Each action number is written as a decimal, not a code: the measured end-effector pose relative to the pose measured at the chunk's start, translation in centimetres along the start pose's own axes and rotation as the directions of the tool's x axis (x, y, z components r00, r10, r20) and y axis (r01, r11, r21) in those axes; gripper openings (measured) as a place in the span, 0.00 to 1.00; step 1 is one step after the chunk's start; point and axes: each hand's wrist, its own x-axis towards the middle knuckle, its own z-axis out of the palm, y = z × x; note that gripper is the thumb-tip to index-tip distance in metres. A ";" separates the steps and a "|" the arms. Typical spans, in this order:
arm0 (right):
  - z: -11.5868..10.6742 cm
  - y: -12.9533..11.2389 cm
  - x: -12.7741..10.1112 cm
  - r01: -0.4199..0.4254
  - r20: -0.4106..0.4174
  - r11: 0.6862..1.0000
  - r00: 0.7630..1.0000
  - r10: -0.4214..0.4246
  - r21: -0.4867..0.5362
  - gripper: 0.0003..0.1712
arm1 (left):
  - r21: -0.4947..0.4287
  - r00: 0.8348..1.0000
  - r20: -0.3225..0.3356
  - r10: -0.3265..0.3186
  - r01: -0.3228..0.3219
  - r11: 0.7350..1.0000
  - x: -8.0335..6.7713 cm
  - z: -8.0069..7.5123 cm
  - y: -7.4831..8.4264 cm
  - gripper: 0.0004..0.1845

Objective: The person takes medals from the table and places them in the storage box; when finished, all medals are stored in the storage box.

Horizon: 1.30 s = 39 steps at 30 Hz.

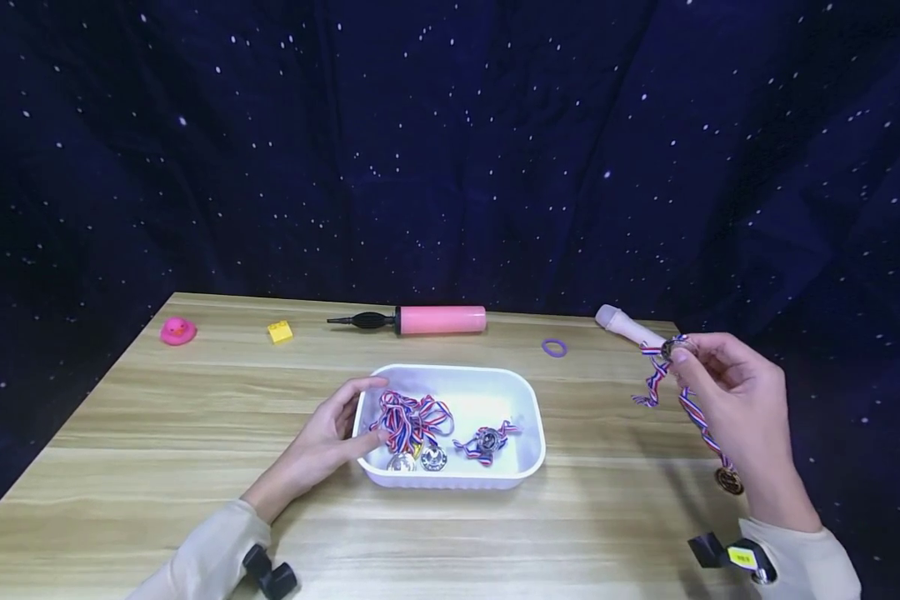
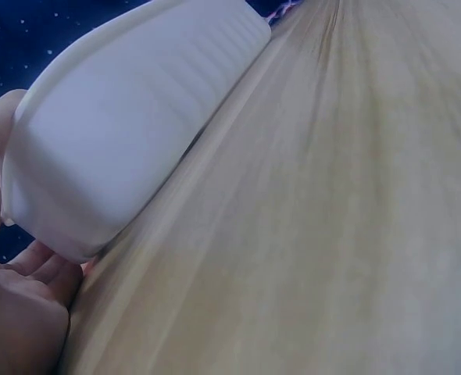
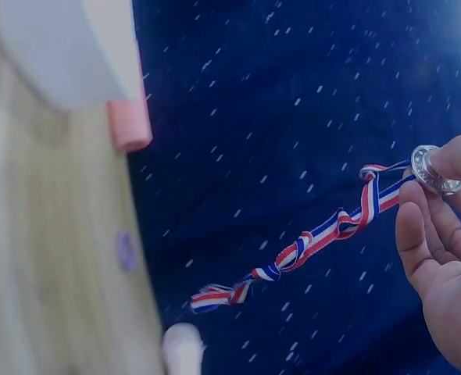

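**Right hand lifts a medal, left hand steadies the tray**

I see the right hand [image 1: 735, 392] raised over the table's [image 1: 157, 433] right edge, fingertips pinched on a silver medal [image 1: 675, 347]. Its striped ribbon [image 3: 316, 246] hangs twisted below the fingers, off the wood. A second ribbon runs down past the palm to a bronze medal [image 1: 729, 481] near the wrist; I cannot tell whether that one hangs from the hand or lies on the table.

The left hand [image 1: 330, 442] rests against the white tray's [image 1: 521, 392] left end, fingers loosely spread around the rim, thumb at the front corner. The left wrist view shows the palm touching the tray wall.

More medals [image 1: 420, 437] with ribbons lie inside the tray, mostly left and centre.

Along the far edge: pink duck [image 1: 177, 331], yellow brick [image 1: 280, 332], pink pump [image 1: 412, 320], purple ring [image 1: 554, 347], and a pale tube [image 1: 626, 325] just behind the right hand.
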 end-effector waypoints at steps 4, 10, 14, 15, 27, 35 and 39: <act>1.1 -1.8 1.4 0.049 -0.003 0.995 0.999 -0.049 0.091 0.07 | -0.001 1.000 0.002 -0.002 0.002 1.000 0.0 -0.1 0.0 0.40; 3.3 -3.9 2.8 0.100 0.031 0.939 0.993 -0.116 0.328 0.09 | -0.009 1.000 0.001 0.013 -0.013 1.000 0.0 -0.1 -0.1 0.39; 4.9 -4.7 3.2 0.143 0.091 0.917 0.978 -0.189 0.371 0.06 | -0.003 1.000 0.001 0.008 -0.008 1.000 0.0 -0.1 -0.1 0.39; 5.3 -4.9 3.3 0.149 0.108 0.916 0.973 -0.202 0.371 0.06 | -0.002 1.000 0.001 0.007 -0.007 1.000 0.0 -0.1 -0.1 0.39; 9.8 -4.9 2.7 0.127 0.221 0.937 0.953 -0.206 0.327 0.03 | -0.007 1.000 0.004 0.014 -0.014 1.000 0.1 0.0 -0.1 0.39; 12.0 -3.2 1.1 0.043 0.317 0.964 0.940 -0.128 0.261 0.04 | 0.002 1.000 -0.002 0.009 -0.009 1.000 0.0 0.0 0.1 0.39; 12.8 -2.0 0.4 0.020 0.367 0.981 0.926 -0.091 0.194 0.05 | -0.001 1.000 -0.001 0.007 -0.007 1.000 0.0 0.0 0.1 0.39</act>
